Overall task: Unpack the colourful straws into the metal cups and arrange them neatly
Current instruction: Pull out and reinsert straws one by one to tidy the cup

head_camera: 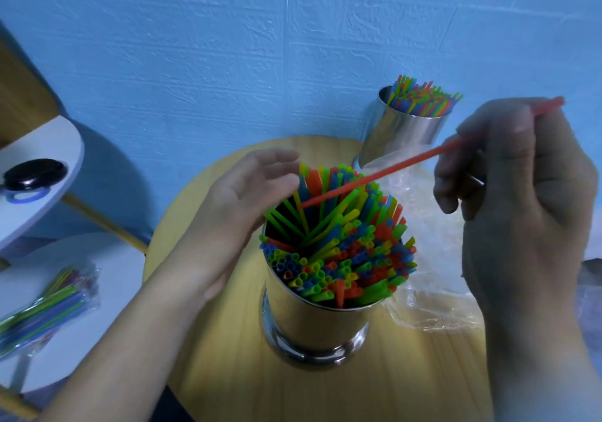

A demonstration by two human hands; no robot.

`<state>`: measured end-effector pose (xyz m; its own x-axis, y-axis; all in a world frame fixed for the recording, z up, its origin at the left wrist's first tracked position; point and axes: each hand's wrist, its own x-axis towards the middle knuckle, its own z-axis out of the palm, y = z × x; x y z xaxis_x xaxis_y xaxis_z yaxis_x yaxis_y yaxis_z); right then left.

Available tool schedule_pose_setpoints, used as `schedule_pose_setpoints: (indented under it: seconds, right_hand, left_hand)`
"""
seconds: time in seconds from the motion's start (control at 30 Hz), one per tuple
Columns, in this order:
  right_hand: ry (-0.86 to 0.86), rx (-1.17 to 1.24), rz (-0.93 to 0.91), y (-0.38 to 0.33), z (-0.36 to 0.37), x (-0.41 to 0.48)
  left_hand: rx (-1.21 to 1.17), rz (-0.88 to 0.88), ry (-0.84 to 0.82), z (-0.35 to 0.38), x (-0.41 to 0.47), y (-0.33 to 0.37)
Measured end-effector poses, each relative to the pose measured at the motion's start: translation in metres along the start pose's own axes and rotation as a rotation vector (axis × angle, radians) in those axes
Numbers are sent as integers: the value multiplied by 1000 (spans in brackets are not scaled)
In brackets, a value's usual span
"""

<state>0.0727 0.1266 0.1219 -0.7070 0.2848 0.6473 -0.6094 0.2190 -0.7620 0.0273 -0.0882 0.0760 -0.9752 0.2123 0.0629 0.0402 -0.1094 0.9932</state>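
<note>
The right hand (521, 200) pinches a single red straw (384, 174), its lower tip dipping into the near metal cup (312, 320), which stands mid-desk packed with colourful straws (351, 259). The left hand (241, 206) rests open against the straws at the cup's far-left rim, fingers relaxed. On the round wooden desk (407, 382) crumpled clear wrapping (433, 291) lies beside it; a second filled metal cup (404, 135) stands near the blue wall. An unopened straw packet (45, 304) lies on a white shelf at left.

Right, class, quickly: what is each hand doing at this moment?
Left hand: open, fingers relaxed beside the straws in the near metal cup.
Right hand: closed, pinching a single red straw.
</note>
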Motion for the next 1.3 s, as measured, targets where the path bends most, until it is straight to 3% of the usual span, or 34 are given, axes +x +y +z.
schedule_pose_setpoints:
  seconds: [0.1,0.3,0.47,0.73,1.03,1.3]
  right_hand:
    - [-88,-148,-54,1,1,-2]
    - [-317,-374,21,10,2,-5]
    - [-304,-308,59,14,3,-5]
    - [-398,-476,-2,12,2,-8]
    - [-428,-462,-1,16,-1,-9]
    - [-444,-482,-12,16,-1,-8]
  left_hand:
    - [122,14,-73,1,0,5]
    - [298,84,-41,1,5,13]
    - [315,75,-15,6,4,16]
    - [348,71,-23,6,3,19]
    - [469,119,7,9,5,23]
    - [504,277,43,11,8,31]
